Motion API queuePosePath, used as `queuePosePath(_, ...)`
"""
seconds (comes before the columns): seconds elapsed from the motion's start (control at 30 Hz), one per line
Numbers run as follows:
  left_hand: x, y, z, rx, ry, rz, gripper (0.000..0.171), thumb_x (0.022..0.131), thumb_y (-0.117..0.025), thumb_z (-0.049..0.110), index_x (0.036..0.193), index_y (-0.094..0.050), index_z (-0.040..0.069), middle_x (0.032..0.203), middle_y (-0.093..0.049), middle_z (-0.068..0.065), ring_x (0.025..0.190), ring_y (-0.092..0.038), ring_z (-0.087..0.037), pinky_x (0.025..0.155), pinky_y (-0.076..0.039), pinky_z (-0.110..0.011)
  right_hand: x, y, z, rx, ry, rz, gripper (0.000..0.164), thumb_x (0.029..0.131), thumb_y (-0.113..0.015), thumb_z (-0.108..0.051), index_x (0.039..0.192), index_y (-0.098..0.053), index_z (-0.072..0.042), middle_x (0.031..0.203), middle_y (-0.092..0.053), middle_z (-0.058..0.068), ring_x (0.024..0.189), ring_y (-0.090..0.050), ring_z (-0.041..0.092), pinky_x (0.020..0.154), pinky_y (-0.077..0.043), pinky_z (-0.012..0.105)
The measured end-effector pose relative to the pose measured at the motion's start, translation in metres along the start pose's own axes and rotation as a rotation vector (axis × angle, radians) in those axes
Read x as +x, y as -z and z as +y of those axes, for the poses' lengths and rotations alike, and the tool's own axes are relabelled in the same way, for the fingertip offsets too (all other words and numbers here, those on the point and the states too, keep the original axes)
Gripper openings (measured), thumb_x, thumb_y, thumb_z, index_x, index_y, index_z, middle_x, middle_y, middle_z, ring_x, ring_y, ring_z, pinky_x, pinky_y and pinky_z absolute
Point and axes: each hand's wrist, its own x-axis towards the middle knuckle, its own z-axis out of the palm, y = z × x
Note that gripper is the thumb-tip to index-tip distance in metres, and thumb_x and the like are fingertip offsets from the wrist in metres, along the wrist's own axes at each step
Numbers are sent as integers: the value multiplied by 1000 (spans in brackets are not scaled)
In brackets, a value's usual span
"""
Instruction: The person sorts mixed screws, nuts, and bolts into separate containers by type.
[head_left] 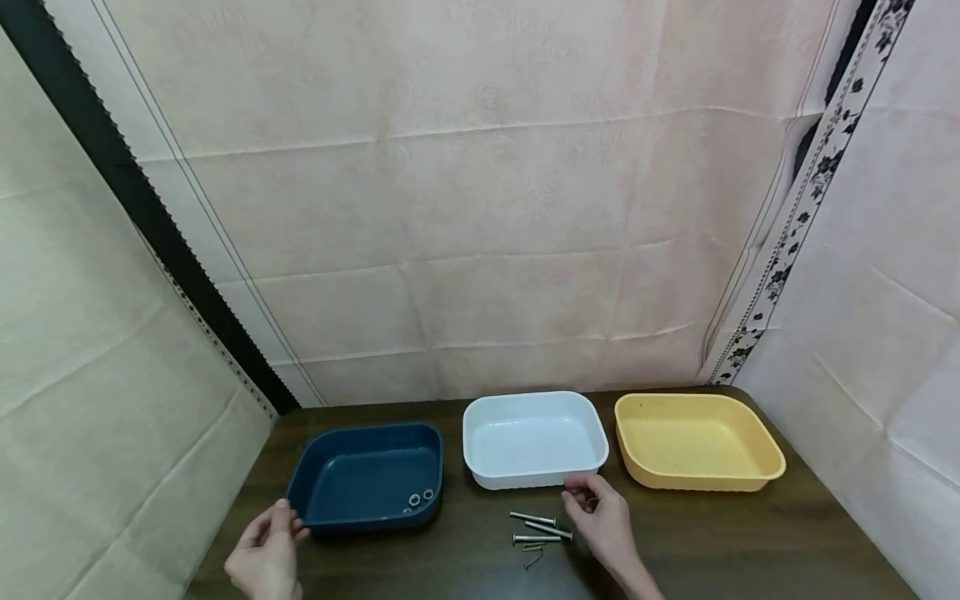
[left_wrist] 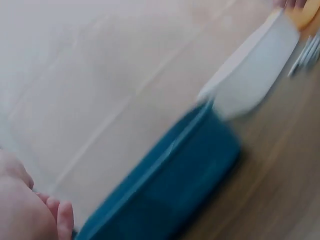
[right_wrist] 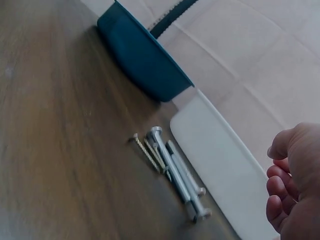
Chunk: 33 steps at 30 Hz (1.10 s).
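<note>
Three silver bolts (head_left: 537,539) lie on the brown table (head_left: 450,554), just this side of the white tray (head_left: 501,482), long axes running roughly left to right; two heads point right, the nearest one's left. Two thin screws (head_left: 534,559) crowd their near side. The right hand (head_left: 602,521) hangs by their right ends, fingers loosely curled around nothing I can see. The left hand (head_left: 268,550), fingers bent, meets the blue tray's (head_left: 360,527) corner; I can't tell whether it grips. The yellow tray (head_left: 701,483) stands farther right.
</note>
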Motion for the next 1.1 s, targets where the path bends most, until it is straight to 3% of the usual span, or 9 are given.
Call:
queuePosePath(0.1, -32, -20, 1, 2, 16, -131, 14, 93, -72, 10, 80, -74, 14, 67, -69, 3, 58, -66, -9, 51, -59, -25, -2, 6, 4, -15, 2, 10, 19, 77, -75, 13, 89, -70, -1, 80, -65, 3, 67, -57, 6, 54, -48, 18)
queuePosePath(0.23, -70, -43, -12, 36, 142, -328, 8, 96, -70, 11, 91, -75, 8, 76, -72, -6, 66, -70, -16, 58, -62, -33, -7, 11, 7, -40, -20, 1, 18, 77, -76, 11, 89, -70, -1, 79, -64, 2, 67, -56, 6, 53, -48, 19)
queuePosePath(0.4, -100, -70, -35, 63, 266, -449, 22, 96, -68, 9, 111, -68, -8, 83, -72, -11, 72, -72, -22, 63, -63, -36, -14, 14, 12, -78, -71, -18, 19, 76, -75, 12, 90, -71, -1, 79, -64, -3, 67, -56, 5, 54, -49, 21)
queuePosePath(0.53, -113, -89, -51, 93, 290, -473, 30, 97, -67, 6, 119, -61, -13, 85, -71, -11, 75, -71, -23, 65, -63, -35, -18, 15, 15, -103, -95, -22, 20, 75, -76, 12, 89, -71, -2, 77, -63, -7, 66, -56, 5, 54, -49, 21)
queuePosePath(0.7, -128, -113, -64, 123, 258, -472, 28, 95, -66, 2, 119, -62, -13, 91, -70, -20, 76, -71, -25, 65, -63, -36, -22, 15, 17, -113, -139, -31, 20, 76, -76, 11, 90, -71, -3, 77, -62, -6, 67, -55, 5, 55, -49, 21)
queuePosePath(0.87, -135, -135, -74, 129, 198, -434, 28, 93, -67, 0, 118, -63, -12, 94, -67, -26, 76, -70, -29, 63, -63, -35, -24, 14, 18, -105, -153, -43, 20, 76, -76, 11, 90, -71, -2, 78, -62, -6, 67, -56, 6, 56, -50, 22)
queuePosePath(1.1, -137, -154, -86, 199, 114, -353, 29, 91, -71, 4, 116, -66, -9, 97, -66, -20, 77, -69, -31, 60, -62, -32, -26, 16, 18, -99, -136, -55, 21, 76, -79, 9, 91, -71, -3, 80, -63, -5, 69, -56, 6, 57, -50, 22)
